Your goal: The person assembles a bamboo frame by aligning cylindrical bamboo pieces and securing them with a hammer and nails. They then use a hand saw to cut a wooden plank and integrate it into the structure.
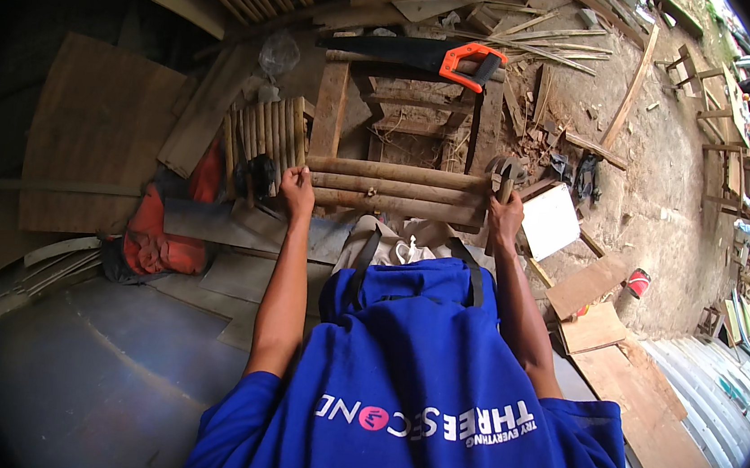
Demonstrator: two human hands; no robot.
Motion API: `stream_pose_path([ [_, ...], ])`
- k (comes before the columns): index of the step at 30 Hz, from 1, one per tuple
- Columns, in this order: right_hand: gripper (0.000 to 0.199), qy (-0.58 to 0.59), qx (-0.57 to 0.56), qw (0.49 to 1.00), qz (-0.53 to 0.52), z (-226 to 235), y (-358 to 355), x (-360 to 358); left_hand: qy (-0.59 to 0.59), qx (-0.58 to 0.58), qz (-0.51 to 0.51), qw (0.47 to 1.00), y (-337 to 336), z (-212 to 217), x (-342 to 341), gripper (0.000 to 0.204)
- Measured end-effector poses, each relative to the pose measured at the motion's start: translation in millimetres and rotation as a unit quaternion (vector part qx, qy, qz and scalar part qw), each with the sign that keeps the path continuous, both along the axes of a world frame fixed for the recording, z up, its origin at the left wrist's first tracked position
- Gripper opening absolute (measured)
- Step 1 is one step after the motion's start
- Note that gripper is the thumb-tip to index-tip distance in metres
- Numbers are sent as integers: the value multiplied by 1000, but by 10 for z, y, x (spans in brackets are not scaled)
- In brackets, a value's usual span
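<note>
Head view: have the left fingers (294,177) curled at the left end of three brown, round bamboo poles (402,189) — cannot tell whether clenched on the uppermost or merely touching. Grasp the handle of a dark metal claw hammer (508,167) in the right fingers (506,208), head upward, just beside the poles' right ends. See the poles lying side by side, crosswise between both hands, at the near end of a brown wooden frame (332,108). Find a handsaw with dark blade and orange-and-black handle (410,54) resting along the frame's far bar. Left of the poles, notice a panel of tan bamboo strips (267,133); farther left, a crumpled orange-red cloth or bag (151,235), cannot tell which, and a large brown plywood sheet (96,126). Right of the hammer, see a white flat board (550,222) — and near it, pale brown plywood pieces (587,286). Past the frame, spot thin wooden strips (555,48) scattered over brown bare ground (668,190).
</note>
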State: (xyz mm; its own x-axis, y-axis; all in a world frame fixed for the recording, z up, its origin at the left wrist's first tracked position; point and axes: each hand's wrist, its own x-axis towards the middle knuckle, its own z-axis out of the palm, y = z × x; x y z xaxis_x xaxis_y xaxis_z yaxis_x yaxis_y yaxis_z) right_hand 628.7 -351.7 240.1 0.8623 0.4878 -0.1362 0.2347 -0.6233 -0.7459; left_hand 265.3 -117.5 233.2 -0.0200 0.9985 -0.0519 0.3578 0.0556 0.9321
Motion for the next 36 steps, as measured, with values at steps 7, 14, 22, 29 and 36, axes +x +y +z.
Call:
stream_pose_path([
  [7, 24, 58, 22, 998, 8, -67, -3, 72, 1, 0, -12, 1000, -6, -50, -30, 16],
  [14, 29, 180, 20, 983, 11, -98, -30, 163, -56, 28, 23, 998, -40, -251, -16, 17],
  [22, 29, 271, 171, 936, -145, -111, -143, 42, -177, 32, -18, 984, -24, 140, 297, 20],
  [29, 26, 229, 114, 943, -212, 64, -169, -88, -36, 62, -217, 974, -64, 460, 1020, 24],
  [36, 35, 8, -35, 986, -161, 24, 91, -194, 25, 52, 9, 998, 342, -36, 440, 15],
])
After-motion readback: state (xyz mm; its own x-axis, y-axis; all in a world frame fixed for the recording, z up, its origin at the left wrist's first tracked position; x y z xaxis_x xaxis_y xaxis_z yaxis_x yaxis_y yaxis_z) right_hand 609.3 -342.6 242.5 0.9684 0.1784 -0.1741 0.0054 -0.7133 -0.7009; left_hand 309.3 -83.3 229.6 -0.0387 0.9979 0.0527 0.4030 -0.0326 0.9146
